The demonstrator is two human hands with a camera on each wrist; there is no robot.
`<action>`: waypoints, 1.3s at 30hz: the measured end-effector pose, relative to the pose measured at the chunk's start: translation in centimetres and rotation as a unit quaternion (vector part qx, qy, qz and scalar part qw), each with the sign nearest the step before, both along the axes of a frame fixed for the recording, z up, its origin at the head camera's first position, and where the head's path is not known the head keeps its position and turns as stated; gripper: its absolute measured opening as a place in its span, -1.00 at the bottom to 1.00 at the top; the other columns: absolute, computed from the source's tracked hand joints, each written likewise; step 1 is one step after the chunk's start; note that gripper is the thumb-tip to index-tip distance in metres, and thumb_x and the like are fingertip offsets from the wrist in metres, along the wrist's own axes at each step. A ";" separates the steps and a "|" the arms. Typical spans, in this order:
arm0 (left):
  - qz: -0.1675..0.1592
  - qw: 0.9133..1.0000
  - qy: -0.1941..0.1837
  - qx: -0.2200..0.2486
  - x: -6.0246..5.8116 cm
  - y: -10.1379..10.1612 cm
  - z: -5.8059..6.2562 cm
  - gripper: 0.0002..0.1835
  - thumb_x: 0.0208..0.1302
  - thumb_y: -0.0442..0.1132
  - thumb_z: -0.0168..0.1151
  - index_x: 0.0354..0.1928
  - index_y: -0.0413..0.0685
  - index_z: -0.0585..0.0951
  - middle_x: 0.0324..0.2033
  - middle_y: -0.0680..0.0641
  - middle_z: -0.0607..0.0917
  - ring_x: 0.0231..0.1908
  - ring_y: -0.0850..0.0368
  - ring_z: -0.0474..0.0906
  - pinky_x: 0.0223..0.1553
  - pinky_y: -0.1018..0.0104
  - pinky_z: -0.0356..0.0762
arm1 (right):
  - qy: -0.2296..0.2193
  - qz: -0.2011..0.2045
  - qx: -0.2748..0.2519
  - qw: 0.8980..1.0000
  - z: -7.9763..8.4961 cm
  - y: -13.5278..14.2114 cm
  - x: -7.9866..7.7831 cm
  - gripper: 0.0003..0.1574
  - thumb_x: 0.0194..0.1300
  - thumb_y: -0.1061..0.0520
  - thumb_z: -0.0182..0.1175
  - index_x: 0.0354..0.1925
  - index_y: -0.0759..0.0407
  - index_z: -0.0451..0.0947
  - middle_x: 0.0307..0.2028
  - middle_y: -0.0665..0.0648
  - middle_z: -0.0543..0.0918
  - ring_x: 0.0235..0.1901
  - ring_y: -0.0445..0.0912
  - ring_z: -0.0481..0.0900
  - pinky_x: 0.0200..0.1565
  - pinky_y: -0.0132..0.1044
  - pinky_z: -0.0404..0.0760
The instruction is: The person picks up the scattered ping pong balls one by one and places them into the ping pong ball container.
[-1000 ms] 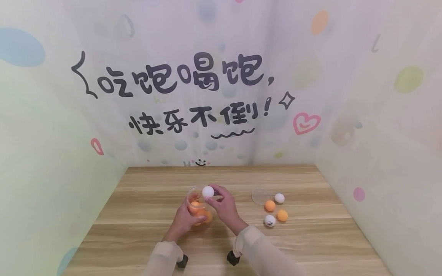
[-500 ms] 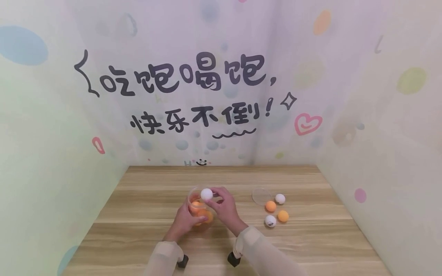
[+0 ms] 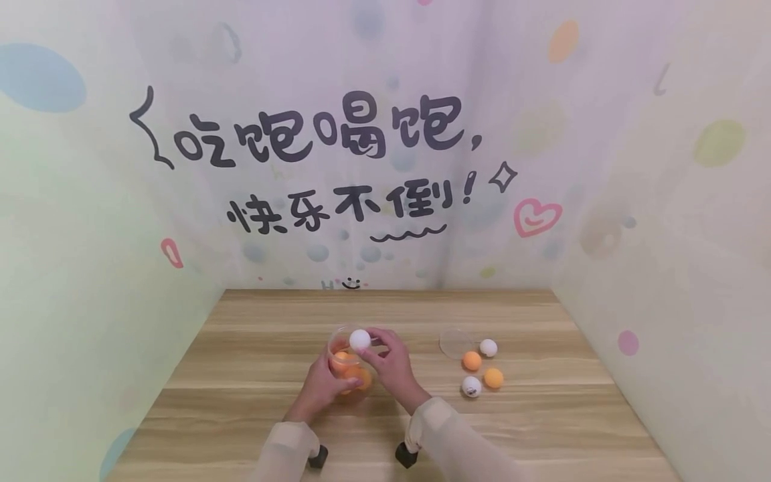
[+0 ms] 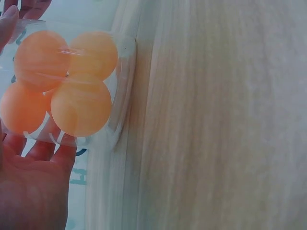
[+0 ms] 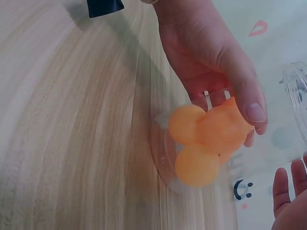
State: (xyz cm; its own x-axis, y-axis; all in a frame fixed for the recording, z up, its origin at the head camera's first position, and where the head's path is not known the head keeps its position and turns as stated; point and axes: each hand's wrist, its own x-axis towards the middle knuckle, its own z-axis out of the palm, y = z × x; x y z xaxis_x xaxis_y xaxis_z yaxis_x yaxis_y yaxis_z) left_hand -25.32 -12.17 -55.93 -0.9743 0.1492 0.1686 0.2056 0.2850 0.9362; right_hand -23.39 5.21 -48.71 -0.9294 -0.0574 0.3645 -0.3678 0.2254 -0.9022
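Observation:
My left hand (image 3: pixel 328 383) grips a clear plastic jar (image 3: pixel 330 348) around its side. Several orange table tennis balls (image 4: pixel 81 105) lie inside the jar, seen through its wall in both wrist views. Over the jar's open mouth, my right hand (image 3: pixel 393 363) pinches a white table tennis ball (image 3: pixel 360 340) between thumb and fingers. In the right wrist view the left hand (image 5: pixel 206 52) wraps the jar. Only part of the right hand (image 5: pixel 293 206) shows there, at the lower right, and the white ball is out of that view.
To the right on the wooden table (image 3: pixel 542 428) lie two white balls (image 3: pixel 488 347), one with a dark print, and two orange balls (image 3: pixel 493 378). Beside them is a clear round lid (image 3: pixel 456 342). Printed walls enclose the table at the back and sides.
Between the first and second frames, the right hand brought the white ball slightly down and left, over the jar's mouth. Since then both hands have stayed nearly still.

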 end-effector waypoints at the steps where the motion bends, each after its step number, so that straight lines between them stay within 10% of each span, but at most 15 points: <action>1: 0.000 1.000 0.002 0.000 0.0 0.0 0.0 -0.06 -0.14 -0.21 0.62 0.33 0.00 0.31 0.18 -0.11 0.52 0.04 -0.02 0.52 0.13 0.03 0.48 | 0.002 0.001 0.001 1.000 0.4 0.0 0.3 -0.59 0.20 0.27 0.35 0.03 0.31 0.56 -0.05 0.26 0.59 -0.08 0.19 0.57 -0.19 -0.06 0.60; 39: -0.038 0.996 0.032 0.075 0.0 0.3 0.8 0.05 -0.07 -0.43 0.54 0.44 -0.02 0.13 0.35 -0.22 0.34 0.31 -0.22 0.27 0.23 -0.11 0.33 | 0.004 0.018 -0.031 0.999 0.3 -0.2 0.9 -0.53 0.25 0.23 0.32 0.11 0.33 0.52 -0.02 0.27 0.58 -0.05 0.16 0.56 -0.12 -0.01 0.59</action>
